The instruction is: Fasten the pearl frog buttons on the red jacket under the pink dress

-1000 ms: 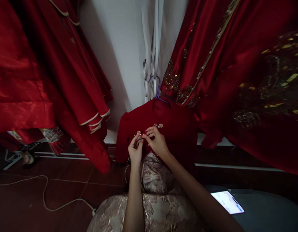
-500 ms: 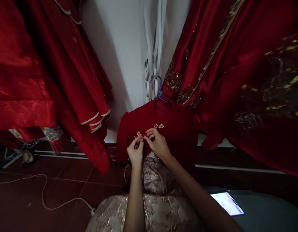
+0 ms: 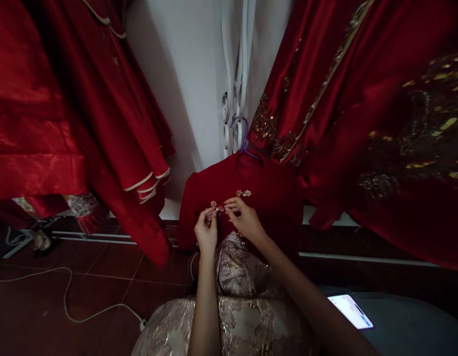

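Observation:
A red jacket hangs in front of me on a purple hanger. My left hand pinches the left side of a small beaded flower clasp at the jacket's front. From the right, my right hand reaches to the same clasp, thumb and fingertips close together; what lies between them is too small to make out. Another beaded flower clasp sits higher on the jacket, just above my right fingers. Shiny patterned fabric covers my lap below.
Red garments hang at left, and red sequined gowns at right. White scrolled metalwork stands against the wall. A lit phone lies on a dark surface at lower right. A white cable crosses the tiled floor.
My fingertips have drawn slightly apart, so more of the beaded clasp shows between them. The fabric in my lap has shifted a little, and the phone's screen shows something different.

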The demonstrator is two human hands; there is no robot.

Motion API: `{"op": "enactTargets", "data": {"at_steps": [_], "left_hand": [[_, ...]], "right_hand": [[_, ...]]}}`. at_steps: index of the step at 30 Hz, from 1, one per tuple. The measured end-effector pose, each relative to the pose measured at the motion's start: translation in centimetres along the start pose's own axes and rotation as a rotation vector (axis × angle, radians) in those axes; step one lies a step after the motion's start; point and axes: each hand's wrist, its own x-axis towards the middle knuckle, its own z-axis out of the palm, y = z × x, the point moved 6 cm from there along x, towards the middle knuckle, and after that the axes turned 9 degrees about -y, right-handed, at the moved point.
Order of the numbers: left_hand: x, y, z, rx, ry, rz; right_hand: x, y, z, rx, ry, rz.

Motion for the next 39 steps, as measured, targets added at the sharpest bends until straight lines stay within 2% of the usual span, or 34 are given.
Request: {"op": "enactTargets", "data": {"at_steps": [3,7,9,12,17,20,23,25,35,39], "left_hand": [[0.1,-0.4,-0.8,0.056,-0.014,0.012],[-0.1,-2.6,-0.7,0.19,-0.212,-0.05],[-0.5,-4.0,-0.5,0.246,-0.291,-0.119],[-0.9,-5.3,-0.2,0.328,-0.342,-0.2],[-1.1,-5.0,-1.0,0.415,-0.259,-0.238],[-1.1,-5.1,-0.4,0.391,-0.377,-0.21],[-1.3,-5.1,0.1,0.38,-0.463,-0.168],[-1.4,-5.0,0.1,0.391,-0.466,-0.153],[-1.4,-4.1,-0.5,0.469,-0.413,-0.183],[-1.1,-2.8,-1.0,0.426,-0.262,-0.146]], "right_hand": [[-1.8,0.1,-1.5,0.059,-0.182,0.07],[-4.7,0.8,-3.6,-0.017,-0.321,0.204],[-5.4,1.6,-4.0,-0.086,-0.317,0.224],[-5.6,3.4,-3.6,-0.153,-0.26,0.227],[-5.6,5.7,-1.8,-0.273,-0.282,0.245],[-5.7,5.7,-1.3,-0.282,-0.318,0.237],[-5.8,5.4,-1.2,-0.29,-0.291,0.231],[-5.8,5.5,-1.1,-0.299,-0.269,0.24],[-5.9,5.7,-0.1,-0.225,-0.326,0.216],[-6.2,6.4,-0.4,-0.16,-0.322,0.286]]}}
